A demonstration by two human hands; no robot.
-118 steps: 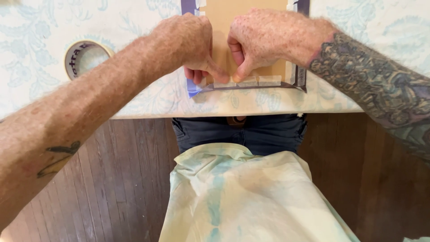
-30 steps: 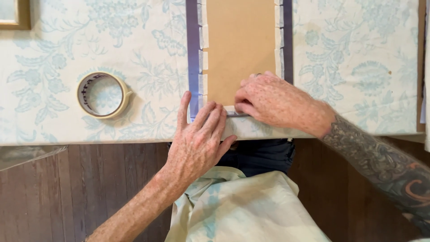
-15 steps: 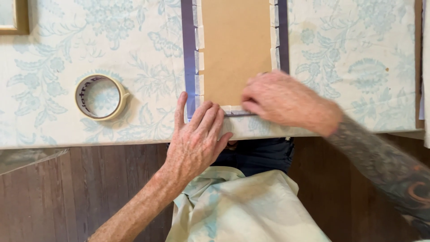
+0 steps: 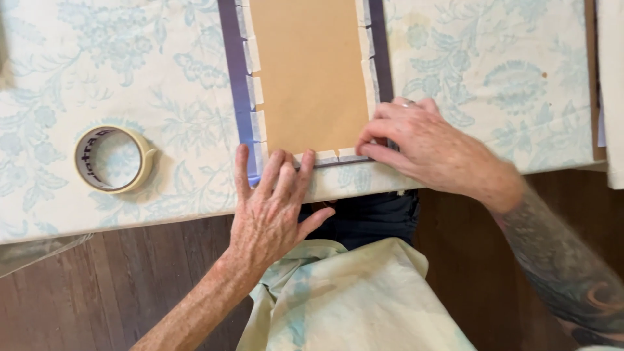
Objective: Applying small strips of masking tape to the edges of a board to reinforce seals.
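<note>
The left hand lies flat, fingers spread, holding nothing, on the taped brown board; the right hand pinches its corner tape (masking tape roll sits well left).

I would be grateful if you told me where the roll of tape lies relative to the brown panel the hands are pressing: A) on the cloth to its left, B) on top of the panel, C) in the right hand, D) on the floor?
A: the roll of tape lies flat on the patterned cloth, left of the brown panel, clear of the left hand and right hand.
</note>
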